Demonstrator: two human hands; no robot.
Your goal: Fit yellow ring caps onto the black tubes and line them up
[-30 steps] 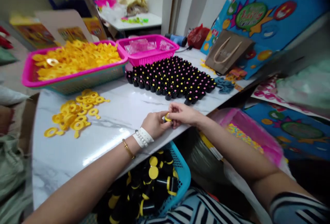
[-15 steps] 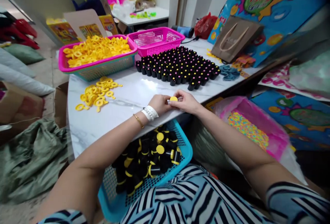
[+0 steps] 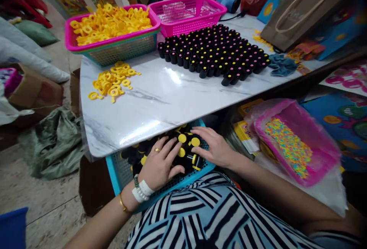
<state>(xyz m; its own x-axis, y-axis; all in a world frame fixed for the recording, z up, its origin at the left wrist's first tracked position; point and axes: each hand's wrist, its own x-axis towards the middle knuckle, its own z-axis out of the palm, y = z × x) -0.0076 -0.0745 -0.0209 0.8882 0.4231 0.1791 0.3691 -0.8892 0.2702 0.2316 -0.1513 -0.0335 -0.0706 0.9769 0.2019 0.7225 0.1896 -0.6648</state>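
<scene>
Hands (image 3: 159, 165) (image 3: 216, 149) unclenched, fingers spread, lowered from tabletop (image 3: 143, 111) to yellow-ended black cylinders (image 3: 181, 152) in blue basket (image 3: 114, 176)

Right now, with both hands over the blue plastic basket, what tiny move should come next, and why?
Perhaps the right hand should gently close on the round yellow cap nearest it: its thumb and fingers stand apart around that cap, though I can't tell if they touch it. The left hand lies spread over black, yellow-capped cylinders, gripping nothing visible.

Rings (image 3: 107, 83) on table (image 3: 160, 115), left; cylinders (image 3: 212, 52) right; basket (image 3: 122, 174) below table edge
</scene>
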